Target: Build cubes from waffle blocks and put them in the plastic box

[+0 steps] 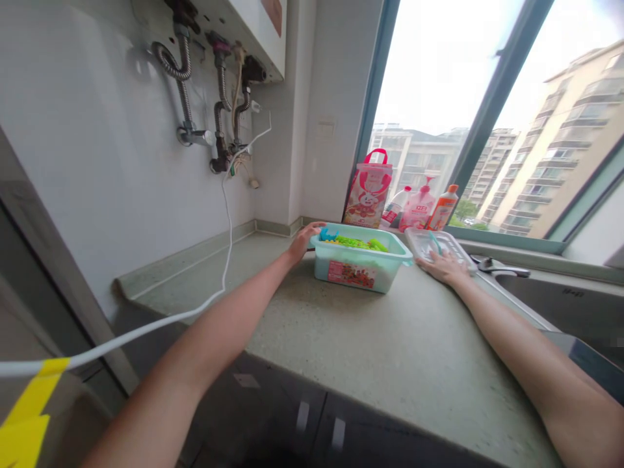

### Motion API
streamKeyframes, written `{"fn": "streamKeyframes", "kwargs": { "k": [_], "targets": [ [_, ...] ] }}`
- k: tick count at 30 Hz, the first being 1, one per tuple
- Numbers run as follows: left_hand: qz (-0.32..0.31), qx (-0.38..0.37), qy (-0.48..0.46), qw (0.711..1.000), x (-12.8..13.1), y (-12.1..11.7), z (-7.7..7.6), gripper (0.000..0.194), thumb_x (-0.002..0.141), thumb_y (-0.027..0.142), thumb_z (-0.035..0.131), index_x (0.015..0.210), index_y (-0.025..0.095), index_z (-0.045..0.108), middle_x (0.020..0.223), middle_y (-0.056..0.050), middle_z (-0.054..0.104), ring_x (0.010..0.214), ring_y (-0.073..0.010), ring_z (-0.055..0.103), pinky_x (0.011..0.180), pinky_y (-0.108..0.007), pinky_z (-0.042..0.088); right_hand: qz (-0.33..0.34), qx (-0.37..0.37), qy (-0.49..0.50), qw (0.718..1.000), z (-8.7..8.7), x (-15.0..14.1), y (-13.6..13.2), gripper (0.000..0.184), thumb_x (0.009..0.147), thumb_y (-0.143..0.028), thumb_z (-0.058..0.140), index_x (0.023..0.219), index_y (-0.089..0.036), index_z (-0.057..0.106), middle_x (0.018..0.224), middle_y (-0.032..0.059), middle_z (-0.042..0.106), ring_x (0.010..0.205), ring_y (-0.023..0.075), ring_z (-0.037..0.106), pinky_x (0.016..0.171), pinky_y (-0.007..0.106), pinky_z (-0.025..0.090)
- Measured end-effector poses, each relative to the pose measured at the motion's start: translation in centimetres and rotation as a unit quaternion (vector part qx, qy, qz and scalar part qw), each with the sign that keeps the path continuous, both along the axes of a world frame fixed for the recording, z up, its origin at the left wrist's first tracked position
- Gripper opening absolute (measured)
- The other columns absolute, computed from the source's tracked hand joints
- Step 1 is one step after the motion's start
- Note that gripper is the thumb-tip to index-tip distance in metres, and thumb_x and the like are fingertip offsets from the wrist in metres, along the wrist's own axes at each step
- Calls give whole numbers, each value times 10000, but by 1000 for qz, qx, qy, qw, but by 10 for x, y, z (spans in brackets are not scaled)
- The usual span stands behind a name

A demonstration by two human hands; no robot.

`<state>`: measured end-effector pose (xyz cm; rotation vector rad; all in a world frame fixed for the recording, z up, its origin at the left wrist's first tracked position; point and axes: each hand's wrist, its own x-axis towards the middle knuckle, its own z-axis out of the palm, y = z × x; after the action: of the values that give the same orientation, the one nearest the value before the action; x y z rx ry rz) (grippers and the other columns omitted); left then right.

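Mint tub (358, 265), left fingers (312, 229) grasping its end, right fingers (427, 265) spread on clear lid (453, 247)

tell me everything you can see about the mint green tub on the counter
The tub is a rectangular, open-topped container that looks like plastic, with a projecting rim and a reddish printed label on its near side. It stands upright on the countertop, with no lid on it. Inside are bright green pieces, some yellow, and a blue item at the left end; what they are is unclear. The left hand touches its left end; how firmly is unclear.
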<state>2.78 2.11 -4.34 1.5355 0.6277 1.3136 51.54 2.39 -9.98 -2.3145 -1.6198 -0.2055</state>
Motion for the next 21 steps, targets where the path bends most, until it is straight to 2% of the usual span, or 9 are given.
{"fn": "streamKeyframes", "kwargs": {
  "k": [5, 8, 12, 17, 21],
  "targets": [
    [-25, -16, -3, 1000, 0, -3, 3, 521, 789, 402, 613, 1263, 198, 688, 1170, -77, 688, 877, -206, 635, 676, -271, 485, 18, 34, -40, 998, 5, -10, -13, 788, 897, -660, 479, 1453, -106, 549, 1550, 242, 468, 1447, 411, 406, 1198, 653, 216],
    [-41, -16, -12, 999, 0, -8, 6, 512, 786, 386, 622, 1251, 188, 699, 1165, -87, 692, 886, -212, 640, 688, -276, 490, 29, 90, -61, 994, 10, -25, -34, 762, 886, -592, 537, 1463, -95, 524, 1555, 236, 461, 1421, 395, 444, 1220, 615, 192],
    [-66, -30, -19, 997, -1, -13, 10, 517, 784, 355, 623, 1260, 165, 691, 1166, -98, 700, 899, -227, 653, 713, -289, 506, 67, 169, -54, 982, 10, -50, -67, 778, 872, -550, 575, 1503, -108, 470, 1572, 232, 438, 1420, 388, 448, 1208, 591, 243],
    [-80, -35, -19, 996, -2, -20, 11, 543, 800, 411, 648, 1287, 172, 664, 1125, -96, 702, 905, -237, 659, 721, -293, 505, 169, 254, 17, 952, 9, -84, -110, 745, 868, -555, 581, 1495, -162, 491, 1530, 200, 483, 1386, 390, 491, 1156, 585, 358],
    [-68, -34, 1, 997, -1, -26, 12, 575, 799, 430, 650, 1314, 175, 646, 1113, -94, 704, 856, -221, 642, 696, -285, 485, 222, 346, 120, 903, 31, -96, -130, 736, 896, -584, 544, 1484, -144, 502, 1507, 205, 490, 1379, 370, 501, 1147, 554, 411]
  ]
}}
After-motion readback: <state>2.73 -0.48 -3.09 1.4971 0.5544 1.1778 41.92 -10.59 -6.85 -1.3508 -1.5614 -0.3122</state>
